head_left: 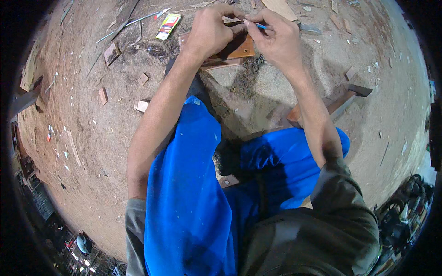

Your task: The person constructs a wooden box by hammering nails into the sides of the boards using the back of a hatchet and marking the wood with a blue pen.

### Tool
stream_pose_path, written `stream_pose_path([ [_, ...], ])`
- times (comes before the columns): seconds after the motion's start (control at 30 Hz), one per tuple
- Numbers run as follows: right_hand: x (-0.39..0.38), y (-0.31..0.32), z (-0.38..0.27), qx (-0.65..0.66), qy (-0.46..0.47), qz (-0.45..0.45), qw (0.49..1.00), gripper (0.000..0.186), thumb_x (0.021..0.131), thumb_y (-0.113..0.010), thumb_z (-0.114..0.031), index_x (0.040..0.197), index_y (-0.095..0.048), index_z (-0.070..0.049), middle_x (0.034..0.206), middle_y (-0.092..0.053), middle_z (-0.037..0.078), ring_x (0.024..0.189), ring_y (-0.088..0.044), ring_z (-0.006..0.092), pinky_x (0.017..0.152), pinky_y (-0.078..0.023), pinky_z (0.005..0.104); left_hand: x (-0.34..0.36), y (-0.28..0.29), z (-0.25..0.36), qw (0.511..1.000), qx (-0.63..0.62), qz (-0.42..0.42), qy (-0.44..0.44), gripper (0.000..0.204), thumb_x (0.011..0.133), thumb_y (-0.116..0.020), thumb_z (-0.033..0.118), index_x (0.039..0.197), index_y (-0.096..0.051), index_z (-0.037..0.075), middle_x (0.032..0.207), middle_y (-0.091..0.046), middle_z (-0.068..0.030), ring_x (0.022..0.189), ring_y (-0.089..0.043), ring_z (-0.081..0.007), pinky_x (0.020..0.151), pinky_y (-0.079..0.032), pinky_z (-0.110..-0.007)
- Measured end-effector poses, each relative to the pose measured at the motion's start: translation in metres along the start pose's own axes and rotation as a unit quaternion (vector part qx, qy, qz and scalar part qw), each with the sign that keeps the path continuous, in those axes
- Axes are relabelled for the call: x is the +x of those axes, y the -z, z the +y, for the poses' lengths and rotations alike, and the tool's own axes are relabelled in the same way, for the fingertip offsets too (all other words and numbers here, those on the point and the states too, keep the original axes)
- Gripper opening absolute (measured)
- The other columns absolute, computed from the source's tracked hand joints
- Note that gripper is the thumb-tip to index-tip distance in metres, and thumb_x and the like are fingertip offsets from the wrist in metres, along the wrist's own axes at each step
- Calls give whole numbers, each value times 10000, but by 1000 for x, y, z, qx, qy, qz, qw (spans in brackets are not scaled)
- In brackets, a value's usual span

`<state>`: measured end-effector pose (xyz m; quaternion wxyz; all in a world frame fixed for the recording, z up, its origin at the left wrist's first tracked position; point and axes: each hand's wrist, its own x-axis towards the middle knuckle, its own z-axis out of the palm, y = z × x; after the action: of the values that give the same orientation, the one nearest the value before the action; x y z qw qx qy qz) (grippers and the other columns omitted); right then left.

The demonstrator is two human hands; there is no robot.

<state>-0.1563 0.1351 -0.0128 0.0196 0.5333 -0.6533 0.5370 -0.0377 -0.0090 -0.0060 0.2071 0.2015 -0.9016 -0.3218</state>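
Both my hands meet near the top of the head view, above a reddish-brown wooden piece (239, 49) with a small hole near its corner. My left hand (211, 31) is closed, its thumb and fingers pinched together over the wood; what it grips is hidden. In my right hand (278, 41) the fingers are closed around a slim item with a blue part (261, 26), too small to name surely. The two hands' fingertips nearly touch.
A yellow, red and white packet (168, 26) and a thin metal rod (133, 25) lie left of the hands. A wooden-handled hammer-like tool (340, 105) rests beside my right forearm. Wood offcuts (111, 53) dot the dirt floor. My blue-trousered legs (189, 184) are bent below.
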Motion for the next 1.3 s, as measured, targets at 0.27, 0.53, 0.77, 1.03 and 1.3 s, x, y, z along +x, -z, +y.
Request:
stream_pose_path([
  [0.27,0,-1,3,-13,17,29,999,115,884,-756,-82,977,-732,-18,896,-754,110,778,-746,230,668,-601,332,-6,-8,12,997,-41,56,39,176,825,-838,188,936,-793,59,1000,-785,-104,921,-760,-256,841,-576,-371],
  [0.53,2,-1,1,-3,23,33,999,86,872,-751,-101,915,-717,-35,882,-737,108,760,-727,266,646,-591,353,-11,-17,13,992,-10,98,77,151,802,-829,271,874,-806,140,853,-785,-57,868,-756,-285,875,-527,-446],
  [0.77,-1,-5,9,14,41,47,998,95,881,-743,-106,943,-732,-35,892,-738,107,769,-736,246,659,-608,326,-10,-18,11,994,-24,99,48,150,814,-829,251,875,-796,118,906,-791,-58,895,-758,-276,904,-513,-452],
  [1.03,-9,1,12,74,6,33,997,159,923,-733,-147,1025,-756,-27,905,-747,113,760,-735,196,650,-597,308,-10,-13,17,995,-24,75,53,176,823,-845,231,892,-787,80,914,-789,-68,882,-761,-268,858,-552,-440],
  [1.3,-7,-7,1,67,-46,51,995,114,911,-734,-113,1000,-751,-44,905,-747,111,776,-744,241,658,-607,342,-10,-14,15,995,-15,65,74,176,819,-831,265,891,-794,110,920,-790,-58,926,-758,-268,910,-513,-480],
])
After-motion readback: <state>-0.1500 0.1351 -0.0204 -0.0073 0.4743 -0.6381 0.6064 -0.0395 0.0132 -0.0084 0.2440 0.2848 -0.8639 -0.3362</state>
